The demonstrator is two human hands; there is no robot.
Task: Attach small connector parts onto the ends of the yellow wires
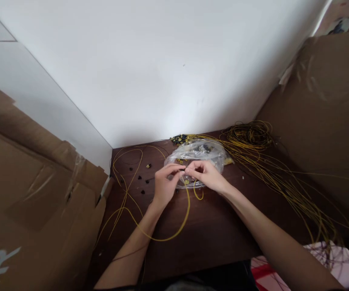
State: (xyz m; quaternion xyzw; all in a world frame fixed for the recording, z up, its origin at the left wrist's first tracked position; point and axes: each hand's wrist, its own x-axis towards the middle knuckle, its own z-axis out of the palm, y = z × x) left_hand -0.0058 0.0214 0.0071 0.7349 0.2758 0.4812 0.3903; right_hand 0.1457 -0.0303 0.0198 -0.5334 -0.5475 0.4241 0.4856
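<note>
My left hand point(165, 180) and my right hand point(207, 174) meet fingertip to fingertip over a clear plastic bag point(219, 151). Both are closed in a pinch around a small black part point(181, 169), mostly hidden by the fingers. From this spot a yellow wire point(189, 208) curves down toward me and loops left over my left forearm. A short curled yellow wire end point(198, 197) hangs under my right hand. The bag lies on the dark brown table point(204, 238), with small yellow and dark pieces showing through it.
Several small black pieces point(143, 192) lie scattered left of my hands. At the back sits a cluster of black-and-yellow wire ends point(179, 140); long yellow wires point(271, 178) run right, beside a coil point(249, 135). Cardboard point(41, 194) stands left, more cardboard point(322, 121) right, a white wall point(150, 72) behind.
</note>
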